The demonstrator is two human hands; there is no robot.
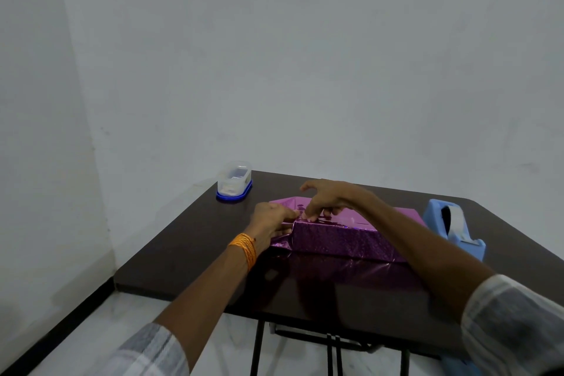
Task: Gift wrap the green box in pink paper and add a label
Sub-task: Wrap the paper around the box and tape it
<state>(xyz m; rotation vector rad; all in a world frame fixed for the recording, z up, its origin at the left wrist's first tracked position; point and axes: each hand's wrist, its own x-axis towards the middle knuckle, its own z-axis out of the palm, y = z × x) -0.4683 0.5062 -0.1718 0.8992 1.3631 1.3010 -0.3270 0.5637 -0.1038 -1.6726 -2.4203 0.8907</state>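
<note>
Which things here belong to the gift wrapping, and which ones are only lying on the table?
In the job: box wrapped in shiny pink paper, left hand and right hand on it; light blue plastic tape dispenser.
Lying about: clear plastic container with blue base, untouched, contents unclear.

Single head-worn view (wide-angle), forward and downward, close over the near edge of the dark table.

your wrapped box lies flat with its long side toward you, fully covered in shiny pink paper. its left end fold is pinched in your left hand. the top seam sits under your right hand. a loose flap sticks out just beyond your left hand.
</note>
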